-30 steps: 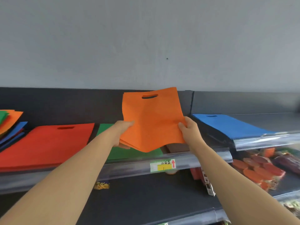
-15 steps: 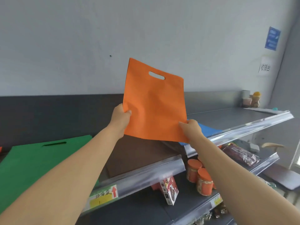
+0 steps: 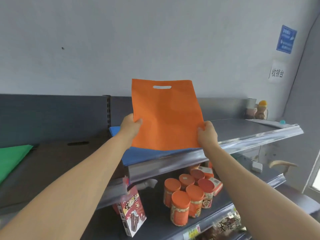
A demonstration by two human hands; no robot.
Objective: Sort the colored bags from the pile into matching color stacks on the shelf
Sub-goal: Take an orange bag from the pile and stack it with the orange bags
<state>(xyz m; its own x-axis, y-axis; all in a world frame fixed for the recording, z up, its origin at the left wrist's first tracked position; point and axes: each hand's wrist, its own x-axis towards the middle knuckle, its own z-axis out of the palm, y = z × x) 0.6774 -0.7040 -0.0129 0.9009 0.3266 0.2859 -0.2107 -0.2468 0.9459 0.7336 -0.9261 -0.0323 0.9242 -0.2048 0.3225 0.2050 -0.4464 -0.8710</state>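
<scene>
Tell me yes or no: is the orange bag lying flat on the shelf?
No: left hand and right hand hold the orange bag upright above the blue bag.

orange-lidded jars stand upright in a tight cluster | snack box tilted, just left of the jars | dark printed packet below-right of the jars | white adapter, curved wooden chair back right of the jars | yellow-topped bottle well above-right of the jars | white sign, blue sign higher still, on the wall
</scene>
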